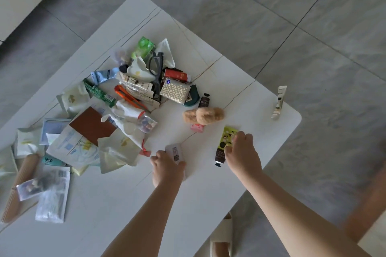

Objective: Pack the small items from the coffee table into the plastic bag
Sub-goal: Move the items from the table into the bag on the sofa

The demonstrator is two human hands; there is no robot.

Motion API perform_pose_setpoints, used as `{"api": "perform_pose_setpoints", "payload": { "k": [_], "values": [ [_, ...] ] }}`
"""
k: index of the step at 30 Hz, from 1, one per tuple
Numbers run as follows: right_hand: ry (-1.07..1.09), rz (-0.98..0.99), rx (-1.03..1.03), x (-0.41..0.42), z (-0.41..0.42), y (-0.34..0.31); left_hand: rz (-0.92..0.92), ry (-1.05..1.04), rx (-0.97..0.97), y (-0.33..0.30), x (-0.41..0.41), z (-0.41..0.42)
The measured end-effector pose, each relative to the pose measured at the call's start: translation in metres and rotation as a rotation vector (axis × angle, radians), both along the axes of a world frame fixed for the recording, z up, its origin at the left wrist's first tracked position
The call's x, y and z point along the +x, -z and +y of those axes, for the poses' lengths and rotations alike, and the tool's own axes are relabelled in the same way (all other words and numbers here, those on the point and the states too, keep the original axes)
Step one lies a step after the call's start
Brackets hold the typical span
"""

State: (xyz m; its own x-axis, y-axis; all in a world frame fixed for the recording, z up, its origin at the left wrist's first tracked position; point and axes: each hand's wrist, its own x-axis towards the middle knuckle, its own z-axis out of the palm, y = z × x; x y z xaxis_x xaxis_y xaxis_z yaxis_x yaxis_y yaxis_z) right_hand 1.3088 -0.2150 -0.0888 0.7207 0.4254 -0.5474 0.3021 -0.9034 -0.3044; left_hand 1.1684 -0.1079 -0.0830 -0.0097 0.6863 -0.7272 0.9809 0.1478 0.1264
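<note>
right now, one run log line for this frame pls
left hand: grips white box | right hand: on green tube | bag: not in view | pile: untouched on table

The table [208,204] runs off the left and bottom edges, and a blurred brownish shape [367,200] at right stays unidentifiable.

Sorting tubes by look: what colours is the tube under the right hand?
The tube is yellow-green with an avocado print above, dark brown below, with a black cap; head view.
</note>
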Motion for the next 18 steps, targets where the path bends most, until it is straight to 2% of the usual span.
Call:
{"api": "perform_pose_setpoints", "payload": {
  "k": [2,5,8,11,13,16,18],
  "values": [
    [0.008,-0.07,-0.068,-0.003,0.006,0.003,-0.001,0.021,0.018,0.002,-0.001,-0.001],
    [0.036,-0.027,-0.184,-0.009,0.014,0.007,-0.072,0.003,-0.001,0.006,-0.006,-0.002],
    [-0.03,-0.03,-0.241,-0.017,0.015,0.011,-0.19,-0.109,-0.055,0.006,-0.01,-0.003],
    [0.042,0.062,-0.229,-0.015,0.013,0.007,-0.309,-0.213,-0.115,-0.002,-0.014,-0.003],
    [0.159,0.234,-0.13,-0.011,0.005,0.0,-0.375,-0.291,-0.155,-0.014,-0.016,-0.004],
    [0.487,0.537,0.174,-0.011,-0.012,-0.021,-0.486,-0.495,-0.277,-0.039,-0.017,-0.008],
    [0.638,0.683,0.28,-0.012,-0.024,-0.04,-0.52,-0.508,-0.335,-0.06,-0.015,-0.013]
  ]
}}
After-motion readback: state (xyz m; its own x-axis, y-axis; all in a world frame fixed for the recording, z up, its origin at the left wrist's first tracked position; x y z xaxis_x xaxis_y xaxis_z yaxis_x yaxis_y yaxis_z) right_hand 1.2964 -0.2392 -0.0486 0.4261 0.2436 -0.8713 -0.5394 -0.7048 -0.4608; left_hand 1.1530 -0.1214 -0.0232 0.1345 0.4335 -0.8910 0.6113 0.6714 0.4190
